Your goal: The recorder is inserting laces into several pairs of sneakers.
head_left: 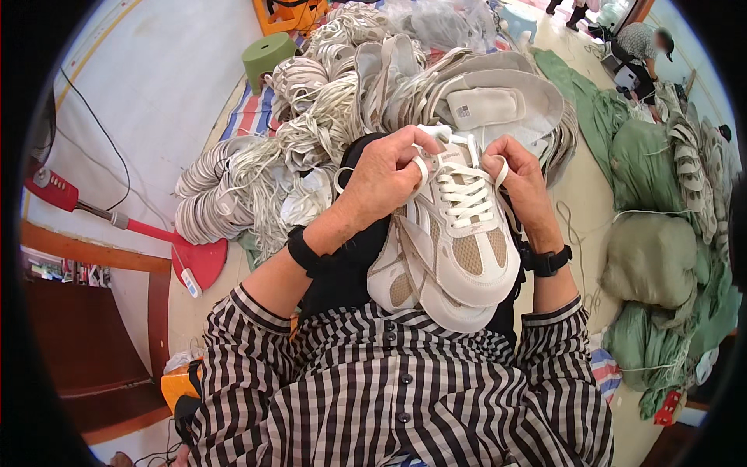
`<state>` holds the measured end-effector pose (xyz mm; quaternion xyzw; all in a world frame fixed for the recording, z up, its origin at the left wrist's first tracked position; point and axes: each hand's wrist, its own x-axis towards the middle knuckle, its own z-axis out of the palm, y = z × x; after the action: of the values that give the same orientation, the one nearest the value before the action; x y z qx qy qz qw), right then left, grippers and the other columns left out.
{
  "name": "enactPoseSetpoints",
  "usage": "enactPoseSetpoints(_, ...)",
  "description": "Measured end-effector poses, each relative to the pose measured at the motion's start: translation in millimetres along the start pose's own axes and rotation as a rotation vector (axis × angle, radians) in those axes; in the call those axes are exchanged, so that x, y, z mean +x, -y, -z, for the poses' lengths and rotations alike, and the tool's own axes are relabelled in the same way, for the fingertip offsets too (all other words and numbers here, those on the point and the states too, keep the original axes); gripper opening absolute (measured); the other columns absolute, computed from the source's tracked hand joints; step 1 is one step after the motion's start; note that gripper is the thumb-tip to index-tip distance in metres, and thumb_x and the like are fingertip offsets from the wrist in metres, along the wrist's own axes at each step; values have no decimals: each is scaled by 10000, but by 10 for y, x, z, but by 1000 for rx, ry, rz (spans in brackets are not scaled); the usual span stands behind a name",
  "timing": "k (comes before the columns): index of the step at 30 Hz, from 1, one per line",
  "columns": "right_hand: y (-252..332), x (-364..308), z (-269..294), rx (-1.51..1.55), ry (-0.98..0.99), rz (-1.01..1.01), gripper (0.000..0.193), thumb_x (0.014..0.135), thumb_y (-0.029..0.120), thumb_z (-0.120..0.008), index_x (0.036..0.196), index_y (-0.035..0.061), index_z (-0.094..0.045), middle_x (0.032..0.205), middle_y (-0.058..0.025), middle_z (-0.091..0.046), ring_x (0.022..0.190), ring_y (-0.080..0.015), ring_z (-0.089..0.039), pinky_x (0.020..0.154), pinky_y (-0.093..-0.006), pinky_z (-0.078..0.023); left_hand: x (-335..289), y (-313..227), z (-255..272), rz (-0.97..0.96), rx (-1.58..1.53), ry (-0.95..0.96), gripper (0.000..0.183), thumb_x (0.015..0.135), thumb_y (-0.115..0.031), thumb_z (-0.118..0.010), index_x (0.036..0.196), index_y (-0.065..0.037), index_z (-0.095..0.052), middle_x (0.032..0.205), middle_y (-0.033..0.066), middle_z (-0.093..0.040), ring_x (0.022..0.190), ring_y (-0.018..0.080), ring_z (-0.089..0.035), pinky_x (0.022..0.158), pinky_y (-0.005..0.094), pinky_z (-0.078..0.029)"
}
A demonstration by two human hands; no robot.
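Note:
On my lap lies a white and beige sneaker upper point(467, 233), its toe toward me and white shoelaces point(464, 193) crossing its front. Beneath it, further uppers point(397, 274) of the same kind are stacked. My left hand point(389, 173) pinches one end of the lace at the left of the collar. My right hand point(513, 173) grips the other lace end on the right side, fingers closed round it. Both lace ends run up from the top eyelets beside the tongue point(449, 154).
A large heap of bundled uppers and laces point(299, 148) covers the floor ahead. A green stool point(267, 56) stands behind it. Green sacks point(650, 257) line the right side, where another person point(640, 48) crouches farther back. To the left is a red stand base point(204, 261).

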<state>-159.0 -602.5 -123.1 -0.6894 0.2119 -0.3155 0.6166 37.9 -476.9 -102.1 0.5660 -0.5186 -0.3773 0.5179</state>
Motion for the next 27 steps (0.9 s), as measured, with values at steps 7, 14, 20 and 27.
enactPoseSetpoints(7,22,-3,-28,-14,-15,-12,109,891,129,-617,871,40,-556,770,59,-530,715,-25,-462,649,-181,-382,89,-91,6,-354,517,37,206,809,9,-518,1003,-28,-576,594,-49,-471,530,39,-377,493,221,-312)
enactPoseSetpoints(14,-3,5,-43,-44,-4,-6,102,884,124,-618,874,40,-563,764,60,-529,712,-21,-453,647,-189,-385,245,-170,-37,-217,543,140,273,777,3,-466,1022,-36,-581,573,-25,-433,530,63,-396,491,246,-314)
enactPoseSetpoints(20,97,60,196,-79,149,-6,86,888,95,-602,936,25,-593,851,38,-584,781,-33,-509,724,-203,-431,163,-278,270,58,290,394,283,864,-44,-502,1143,-43,-546,714,3,-526,665,76,-494,622,241,-408)
enactPoseSetpoints(27,382,399,422,-241,190,188,187,906,96,-559,1070,26,-616,1061,-8,-613,969,-97,-545,831,-257,-447,522,-390,410,-470,638,299,229,832,-66,-574,1055,-20,-597,893,88,-623,851,197,-599,798,308,-469)
